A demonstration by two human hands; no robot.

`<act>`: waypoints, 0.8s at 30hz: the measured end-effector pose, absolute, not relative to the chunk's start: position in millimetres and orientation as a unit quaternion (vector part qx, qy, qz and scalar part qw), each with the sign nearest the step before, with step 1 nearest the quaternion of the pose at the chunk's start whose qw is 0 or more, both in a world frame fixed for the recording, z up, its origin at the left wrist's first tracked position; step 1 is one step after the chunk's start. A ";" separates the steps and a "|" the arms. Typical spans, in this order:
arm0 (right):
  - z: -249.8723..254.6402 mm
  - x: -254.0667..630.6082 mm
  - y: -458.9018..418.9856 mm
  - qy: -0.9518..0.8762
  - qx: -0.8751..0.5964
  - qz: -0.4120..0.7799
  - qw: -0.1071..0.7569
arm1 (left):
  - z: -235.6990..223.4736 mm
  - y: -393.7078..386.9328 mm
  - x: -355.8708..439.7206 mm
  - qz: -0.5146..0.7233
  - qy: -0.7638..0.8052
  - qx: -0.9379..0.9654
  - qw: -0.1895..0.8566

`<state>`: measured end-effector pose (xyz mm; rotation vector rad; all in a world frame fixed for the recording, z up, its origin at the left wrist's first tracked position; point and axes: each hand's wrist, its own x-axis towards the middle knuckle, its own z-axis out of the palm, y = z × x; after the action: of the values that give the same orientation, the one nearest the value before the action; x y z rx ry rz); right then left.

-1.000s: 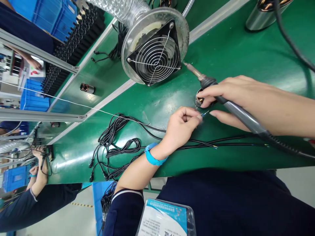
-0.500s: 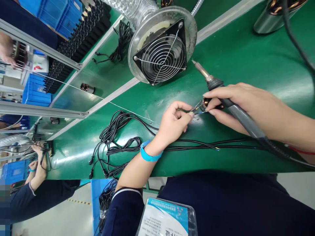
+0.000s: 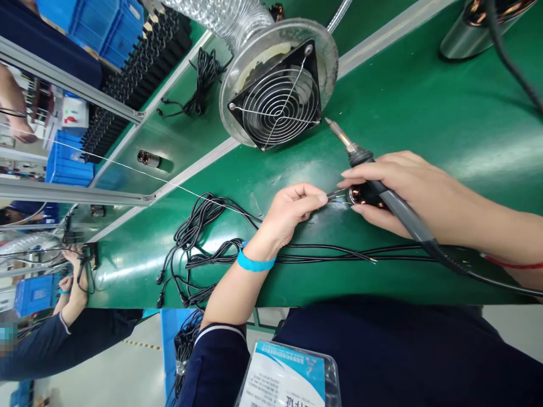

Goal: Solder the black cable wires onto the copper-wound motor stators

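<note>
My right hand [image 3: 407, 189] grips a grey soldering iron [image 3: 396, 206], its metal tip [image 3: 335, 130] pointing up toward the fan. The same hand steadies a small copper-wound motor [image 3: 360, 196] on the green bench. My left hand [image 3: 292, 212], with a blue wrist strap [image 3: 253, 263], pinches thin wire ends [image 3: 335, 196] right at the motor. Black cables [image 3: 331, 252] run across the bench just below both hands.
A round fume fan [image 3: 278, 85] on a ribbed hose stands just behind the hands. A bundle of black cables [image 3: 199, 249] lies at the left. A second small motor [image 3: 148, 158] sits on the far belt. Another person's hands [image 3: 78, 271] work at far left.
My left hand has shifted slightly left and lower, still pinching the wires. The right hand lowered the motor and iron a little; the iron tip dropped away from the fan.
</note>
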<state>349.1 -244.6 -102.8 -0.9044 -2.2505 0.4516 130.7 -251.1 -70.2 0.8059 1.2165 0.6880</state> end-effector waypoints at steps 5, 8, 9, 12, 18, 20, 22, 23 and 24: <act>-101.1 354.0 -245.9 -0.845 -0.370 0.198 0.331 | -63.8 -252.5 142.5 0.307 0.566 0.344 0.683; -98.1 349.6 -248.4 -0.841 -0.386 0.199 0.321 | -58.8 -253.9 149.9 0.296 0.579 0.345 0.677; -97.2 347.1 -249.5 -0.844 -0.380 0.188 0.330 | -57.9 -254.3 150.7 0.292 0.578 0.349 0.677; -95.5 340.4 -253.0 -0.847 -0.359 0.136 0.368 | -58.6 -255.1 146.6 0.286 0.562 0.364 0.685; -95.4 333.8 -258.7 -0.816 -0.399 0.129 0.399 | -62.0 -255.5 139.9 0.249 0.511 0.403 0.717; -95.4 330.5 -259.3 -0.805 -0.416 0.124 0.404 | -61.7 -256.7 145.5 0.239 0.515 0.433 0.700; -94.9 327.3 -258.6 -0.805 -0.416 0.114 0.408 | -61.1 -257.0 150.8 0.249 0.536 0.456 0.666; -94.5 326.5 -258.1 -0.805 -0.413 0.110 0.411 | -60.8 -256.2 151.7 0.265 0.547 0.461 0.647; -94.1 326.4 -257.4 -0.804 -0.412 0.107 0.416 | -60.6 -254.3 150.7 0.288 0.557 0.461 0.628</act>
<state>326.4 -257.4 -94.1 -1.0354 -2.0184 0.2688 150.7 -254.3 -60.6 1.0565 1.2764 0.6594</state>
